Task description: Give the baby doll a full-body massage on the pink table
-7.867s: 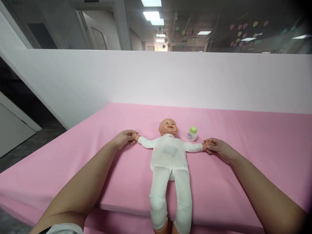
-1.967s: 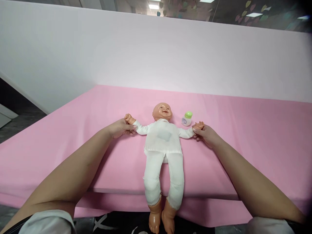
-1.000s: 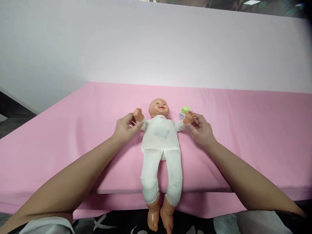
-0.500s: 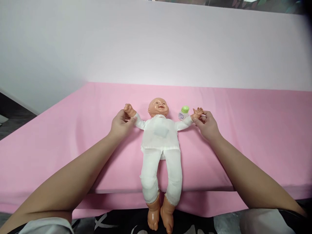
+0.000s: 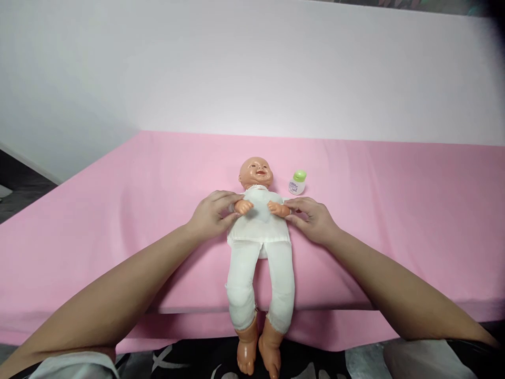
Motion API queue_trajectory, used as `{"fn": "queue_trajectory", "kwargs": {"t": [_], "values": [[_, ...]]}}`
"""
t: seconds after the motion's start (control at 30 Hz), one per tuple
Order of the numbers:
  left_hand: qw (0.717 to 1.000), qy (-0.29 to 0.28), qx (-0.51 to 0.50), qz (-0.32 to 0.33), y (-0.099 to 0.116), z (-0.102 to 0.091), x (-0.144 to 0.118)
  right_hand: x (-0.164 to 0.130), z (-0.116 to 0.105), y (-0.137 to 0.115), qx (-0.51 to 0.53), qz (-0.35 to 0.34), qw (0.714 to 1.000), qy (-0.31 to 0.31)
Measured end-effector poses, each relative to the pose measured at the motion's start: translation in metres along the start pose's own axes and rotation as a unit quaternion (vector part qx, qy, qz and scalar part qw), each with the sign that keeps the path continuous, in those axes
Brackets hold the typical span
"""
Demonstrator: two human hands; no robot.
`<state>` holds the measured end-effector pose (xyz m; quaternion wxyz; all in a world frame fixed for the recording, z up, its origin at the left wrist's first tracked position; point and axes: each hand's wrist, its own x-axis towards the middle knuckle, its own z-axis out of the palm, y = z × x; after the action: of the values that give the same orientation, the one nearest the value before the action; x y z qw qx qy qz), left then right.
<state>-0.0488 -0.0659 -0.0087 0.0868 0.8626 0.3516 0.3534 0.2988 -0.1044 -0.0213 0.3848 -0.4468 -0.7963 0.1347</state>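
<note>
A baby doll (image 5: 259, 223) with a white cloth body lies on its back on the pink cloth, head away from me and feet over the near edge. My left hand (image 5: 215, 213) grips the doll's arm on the left at the wrist, thumb below and fingers above. On the other side, my right hand (image 5: 311, 218) pinches the doll's other wrist the same way. Both plastic doll hands rest over the chest, a small gap between them. A small clear bottle (image 5: 297, 183) with a green cap is beside the doll's head on the right.
A pink cloth (image 5: 414, 226) covers the table, its front edge hanging down toward me. Behind the table rises a plain white wall (image 5: 252, 68). Dark patterned clothing (image 5: 185, 360) shows at the bottom, below the table edge.
My hands have moved inward, bringing the doll's arms from spread out at the sides to folded over its chest. The bottle has stayed in place.
</note>
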Motion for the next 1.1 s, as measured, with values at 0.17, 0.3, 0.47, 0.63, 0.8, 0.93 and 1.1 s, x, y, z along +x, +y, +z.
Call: {"fn": "queue_trajectory", "kwargs": {"t": [0.17, 0.3, 0.47, 0.63, 0.8, 0.93, 1.1], "values": [[0.963, 0.1, -0.104, -0.228, -0.015, -0.002, 0.002, 0.006, -0.011, 0.034, 0.192, 0.186, 0.957, 0.115], [0.876, 0.157, -0.223, -0.398, -0.045, -0.006, 0.009, 0.011, -0.029, 0.063, 0.274, 0.344, 0.889, 0.125], [0.832, 0.137, -0.297, -0.447, -0.064, -0.011, 0.011, 0.008, -0.038, 0.076, 0.287, 0.385, 0.875, 0.068], [0.896, 0.144, -0.282, -0.311, -0.044, -0.011, 0.006, 0.006, -0.026, 0.054, 0.23, 0.243, 0.933, 0.135], [0.987, 0.049, -0.085, -0.129, -0.009, -0.008, 0.001, 0.0, -0.011, 0.01, 0.117, 0.063, 0.988, 0.075], [1.0, -0.015, 0.018, 0.012, 0.0, -0.004, 0.0, -0.002, -0.003, -0.004, -0.019, -0.079, 0.996, -0.03], [0.999, -0.037, 0.013, 0.019, -0.003, -0.008, 0.002, -0.001, 0.0, 0.002, -0.036, -0.073, 0.996, -0.046]]}}
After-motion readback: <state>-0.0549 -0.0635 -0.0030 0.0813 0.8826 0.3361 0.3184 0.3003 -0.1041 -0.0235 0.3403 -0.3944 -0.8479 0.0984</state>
